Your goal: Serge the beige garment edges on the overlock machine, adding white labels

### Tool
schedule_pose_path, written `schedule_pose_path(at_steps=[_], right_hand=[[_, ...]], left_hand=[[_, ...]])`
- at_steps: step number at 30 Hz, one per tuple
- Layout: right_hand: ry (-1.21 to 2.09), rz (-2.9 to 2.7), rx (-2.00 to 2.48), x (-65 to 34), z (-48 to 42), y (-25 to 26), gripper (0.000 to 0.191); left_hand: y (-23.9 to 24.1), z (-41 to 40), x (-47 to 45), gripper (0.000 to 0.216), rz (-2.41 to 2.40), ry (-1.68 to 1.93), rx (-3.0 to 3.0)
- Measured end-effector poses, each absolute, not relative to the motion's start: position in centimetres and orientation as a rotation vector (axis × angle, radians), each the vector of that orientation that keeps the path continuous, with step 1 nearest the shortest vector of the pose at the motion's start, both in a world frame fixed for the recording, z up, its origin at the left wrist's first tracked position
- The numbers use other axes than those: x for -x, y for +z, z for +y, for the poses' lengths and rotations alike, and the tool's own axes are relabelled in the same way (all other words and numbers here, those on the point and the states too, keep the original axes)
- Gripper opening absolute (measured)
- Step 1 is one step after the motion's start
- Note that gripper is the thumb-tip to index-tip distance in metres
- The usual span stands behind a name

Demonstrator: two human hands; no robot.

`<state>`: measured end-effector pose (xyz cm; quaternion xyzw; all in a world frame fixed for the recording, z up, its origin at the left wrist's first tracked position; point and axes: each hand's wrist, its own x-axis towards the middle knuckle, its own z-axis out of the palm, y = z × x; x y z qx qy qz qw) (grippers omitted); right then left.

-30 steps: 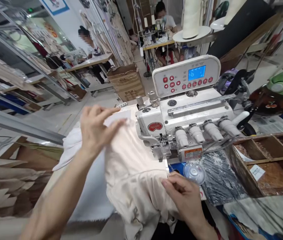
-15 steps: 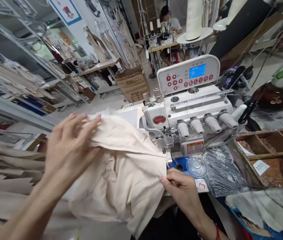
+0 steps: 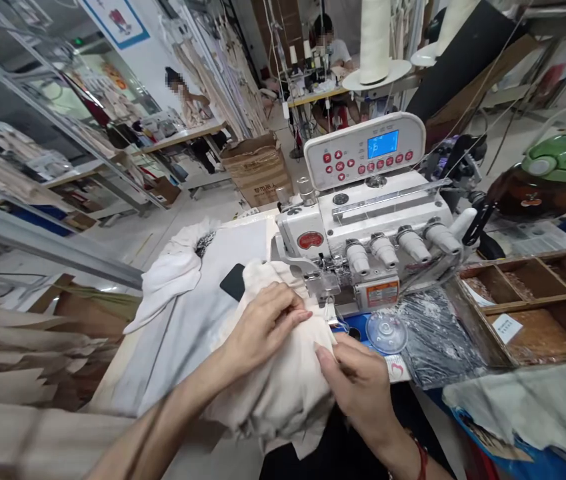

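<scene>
A cream piece of fabric (image 3: pixel 287 380) lies bunched at the front of a white overlock sewing machine (image 3: pixel 383 207). My left hand (image 3: pixel 273 317) is closed on its upper part, just left of the needle area, thumb and fingers pinching a fold. Close by on the right, my right hand (image 3: pixel 355 373) pinches the fabric's right edge between thumb and fingers, just below the presser foot. Loose thread ends hang near the foot. Part of the fabric's far end rests against the machine's left side.
A dark phone-like slab (image 3: pixel 233 282) and a white cloth bundle (image 3: pixel 170 273) lie on the table's left. Right of the machine are a clear round dish (image 3: pixel 387 331), a divided wooden box (image 3: pixel 537 313) and a green-lidded jug (image 3: pixel 557 173). Co-workers sit at machines further back.
My left hand has moved right and down, gathering the fabric toward the needle area. The table's left side, with its white bundle and dark slab, is now uncovered. My right hand keeps its pinch.
</scene>
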<state>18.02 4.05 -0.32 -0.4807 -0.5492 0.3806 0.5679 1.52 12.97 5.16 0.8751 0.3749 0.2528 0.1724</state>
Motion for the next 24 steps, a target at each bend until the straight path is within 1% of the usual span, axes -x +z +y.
schedule_pose_path(at_steps=[2,4,7,10,12,14,19,22,24], right_hand=[[0.641,-1.407,1.113,-18.4,3.6,-0.1,0.042],[0.566,-1.448,1.142,-18.5,3.1,-0.2,0.038],[0.616,-1.398,1.239,-18.5,2.5,-0.9,0.036],[0.762,-1.275,1.254,-18.7,2.2,-1.5,0.03],[0.867,-1.241,1.217,-18.9,2.0,-1.9,0.028],[0.925,-1.229,1.2,-18.9,1.8,-2.1,0.031],[0.931,-1.164,1.27,-19.0,1.8,-2.1,0.031],[0.855,-1.174,1.286,-19.3,3.1,-1.4,0.031],[0.862,-1.21,1.27,-19.7,3.9,-1.1,0.033]], left_hand=[[5.1,12.8,-1.3,0.028,1.122,0.697,-2.454],[4.9,12.7,-1.3,0.027,1.126,0.709,-2.455],[4.3,12.5,-1.5,0.02,1.076,0.809,-2.52],[3.6,11.9,-1.5,0.004,0.936,1.098,-2.76],[3.2,11.2,-1.6,0.018,0.802,1.149,-2.967],[2.9,10.5,-1.8,0.031,0.723,1.076,-3.079],[3.1,10.3,-2.8,0.038,0.783,0.975,-2.964],[3.6,11.5,-2.6,0.048,0.812,0.95,-2.89],[3.3,12.0,-1.7,0.053,0.852,0.93,-2.903]])
